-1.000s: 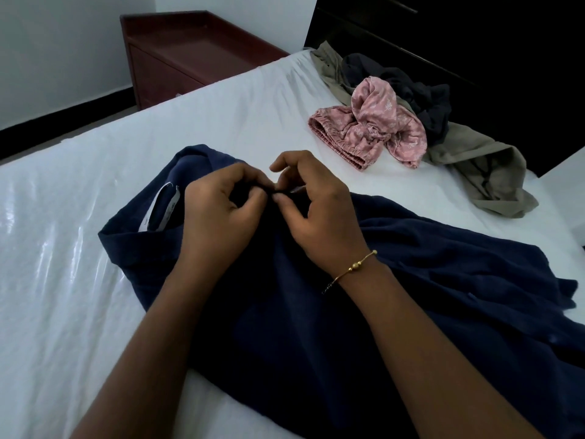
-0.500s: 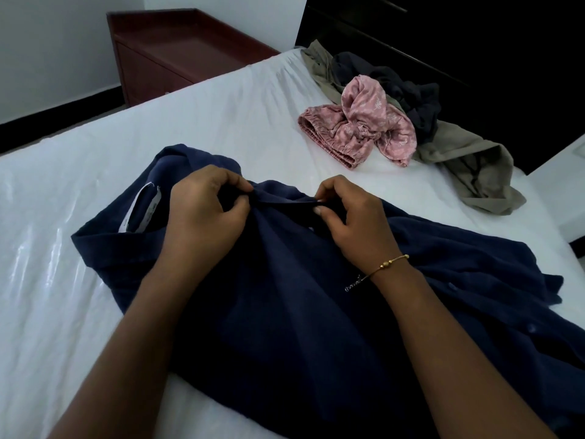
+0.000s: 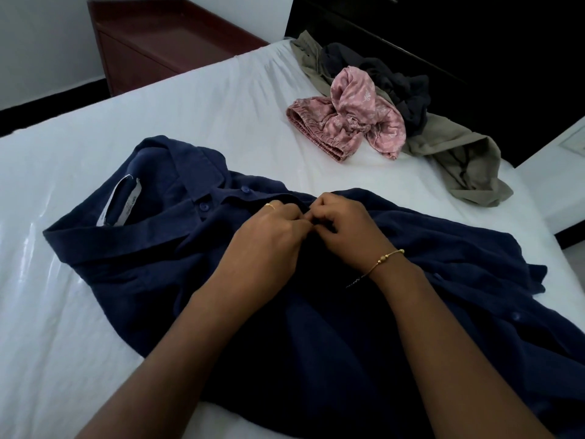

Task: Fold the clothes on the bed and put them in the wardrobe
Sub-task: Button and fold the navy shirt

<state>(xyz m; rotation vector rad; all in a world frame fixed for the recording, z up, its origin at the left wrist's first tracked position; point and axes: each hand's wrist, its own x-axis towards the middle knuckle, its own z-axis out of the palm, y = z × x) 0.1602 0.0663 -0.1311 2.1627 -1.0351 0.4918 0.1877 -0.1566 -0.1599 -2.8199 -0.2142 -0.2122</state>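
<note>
A navy blue button shirt lies spread across the white bed, collar and white label at the left. My left hand and my right hand meet at the shirt's front placket, fingertips pinching the fabric a little below two fastened buttons. A pink patterned garment, a dark grey garment and a khaki garment lie crumpled in a pile at the far right of the bed.
A reddish-brown wooden cabinet stands beyond the bed's far left side. A dark headboard or furniture front rises behind the clothes pile. The bed's right edge drops off near a white surface.
My hands came back together further down the placket, to the right of the collar. The collar area and two buttons are now uncovered.
</note>
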